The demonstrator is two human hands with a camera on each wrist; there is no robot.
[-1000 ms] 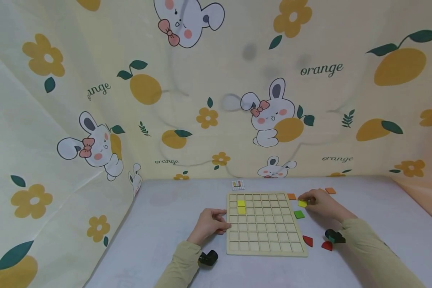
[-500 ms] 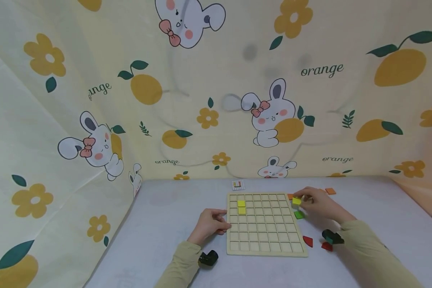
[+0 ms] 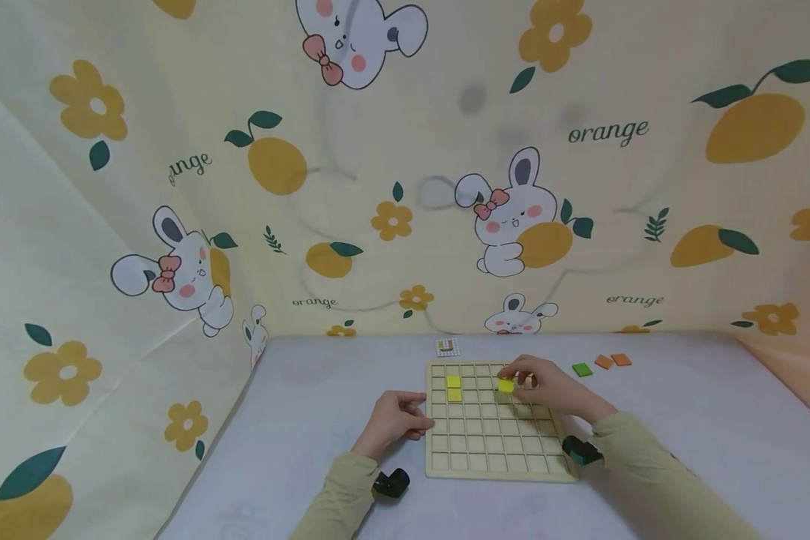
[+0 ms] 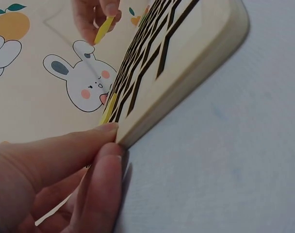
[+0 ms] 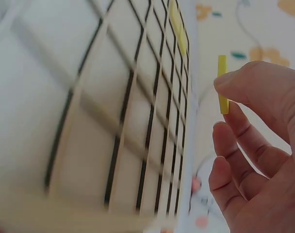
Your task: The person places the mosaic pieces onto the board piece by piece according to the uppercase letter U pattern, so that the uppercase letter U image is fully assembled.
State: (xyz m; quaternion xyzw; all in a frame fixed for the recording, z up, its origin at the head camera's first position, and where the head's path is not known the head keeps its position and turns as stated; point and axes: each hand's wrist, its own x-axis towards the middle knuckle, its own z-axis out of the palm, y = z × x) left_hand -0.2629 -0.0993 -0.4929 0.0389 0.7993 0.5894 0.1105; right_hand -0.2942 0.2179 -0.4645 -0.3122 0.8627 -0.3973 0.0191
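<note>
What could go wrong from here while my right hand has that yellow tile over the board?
The held yellow tile might slip, since the right hand pinches it just clear of the board, and it could land across the grid lines. If that hand sweeps further left, it might knock the two placed yellow tiles. The left hand holds the board's left edge; a push there could shift the board.

Left hand (image 4: 65,174) holds gridded board (image 4: 179,65) at edge.
</note>
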